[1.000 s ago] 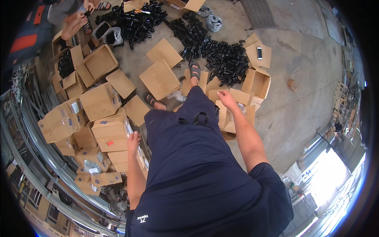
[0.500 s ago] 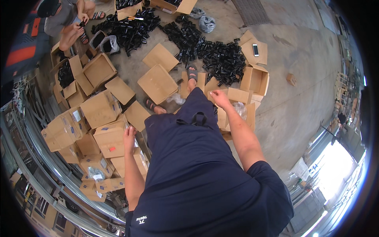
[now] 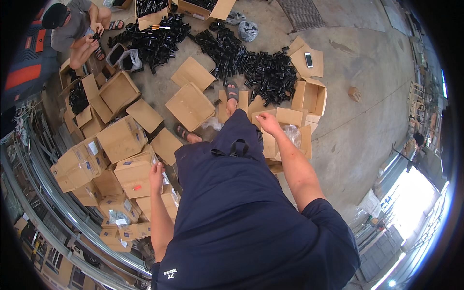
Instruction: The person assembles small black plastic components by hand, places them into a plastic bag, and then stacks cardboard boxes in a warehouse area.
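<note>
My left hand [image 3: 156, 178] hangs beside a stack of closed cardboard boxes [image 3: 133, 176], its fingers loosely curled, and I see nothing in it. On the other side my right hand [image 3: 268, 123] is held above an opened carton [image 3: 290, 116], thumb and fingers drawn together with no object visible between them. Clear plastic wrap [image 3: 292, 134] lies in that carton, partly behind my forearm. Ahead of my sandalled foot [image 3: 232, 92] spreads a heap of small black glossy parts [image 3: 270, 77]. An upturned brown box [image 3: 192, 106] stands just left of that foot.
A seated person [image 3: 77, 29] at the far left handles a small black piece. Another black heap [image 3: 162, 46] lies near plastic bags [image 3: 129, 59]. A phone [image 3: 308, 60] rests on a carton flap. Long metal bars [image 3: 58, 208] run along the left; a metal grate [image 3: 302, 14] lies ahead.
The view has tilted slightly, showing more of the seated person. My left hand sits a little lower in the picture; my right hand has barely moved. Boxes and heaps look unchanged.
</note>
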Action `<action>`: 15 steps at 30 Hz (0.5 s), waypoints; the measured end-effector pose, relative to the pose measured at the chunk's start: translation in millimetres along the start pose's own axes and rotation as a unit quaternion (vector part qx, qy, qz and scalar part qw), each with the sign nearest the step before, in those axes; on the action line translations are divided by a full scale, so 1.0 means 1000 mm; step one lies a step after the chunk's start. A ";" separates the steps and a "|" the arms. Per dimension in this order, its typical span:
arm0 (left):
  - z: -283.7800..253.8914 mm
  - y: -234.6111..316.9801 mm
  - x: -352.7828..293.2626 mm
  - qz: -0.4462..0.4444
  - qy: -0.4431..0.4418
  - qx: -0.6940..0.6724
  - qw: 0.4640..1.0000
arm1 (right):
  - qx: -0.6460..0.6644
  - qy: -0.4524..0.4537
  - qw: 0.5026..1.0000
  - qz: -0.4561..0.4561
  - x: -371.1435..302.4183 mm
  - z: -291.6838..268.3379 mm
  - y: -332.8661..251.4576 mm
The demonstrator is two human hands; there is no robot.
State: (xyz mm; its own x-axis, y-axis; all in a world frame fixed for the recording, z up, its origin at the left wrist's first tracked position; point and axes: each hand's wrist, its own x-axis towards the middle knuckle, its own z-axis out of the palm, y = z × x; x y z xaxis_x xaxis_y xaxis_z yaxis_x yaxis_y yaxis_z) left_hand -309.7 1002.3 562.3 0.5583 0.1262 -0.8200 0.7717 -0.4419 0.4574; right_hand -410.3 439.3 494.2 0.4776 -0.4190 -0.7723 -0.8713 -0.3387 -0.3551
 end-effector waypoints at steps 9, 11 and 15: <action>0.007 0.017 -0.001 0.022 0.002 0.005 1.000 | -0.013 0.011 1.000 -0.018 0.010 -0.002 0.001; 0.006 0.017 -0.003 0.016 -0.001 0.002 1.000 | -0.010 0.007 1.000 -0.013 0.005 -0.002 -0.006; 0.000 0.000 0.006 0.037 -0.011 0.001 0.999 | -0.010 0.005 0.999 -0.031 -0.001 0.003 -0.011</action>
State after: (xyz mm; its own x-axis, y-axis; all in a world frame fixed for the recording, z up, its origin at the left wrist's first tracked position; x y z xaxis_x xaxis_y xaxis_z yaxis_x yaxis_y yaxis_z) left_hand -306.9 1002.8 557.4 0.6065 0.0746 -0.7916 0.7285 -0.4509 0.5157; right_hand -401.4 445.6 497.4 0.5315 -0.4049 -0.7440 -0.8379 -0.3801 -0.3917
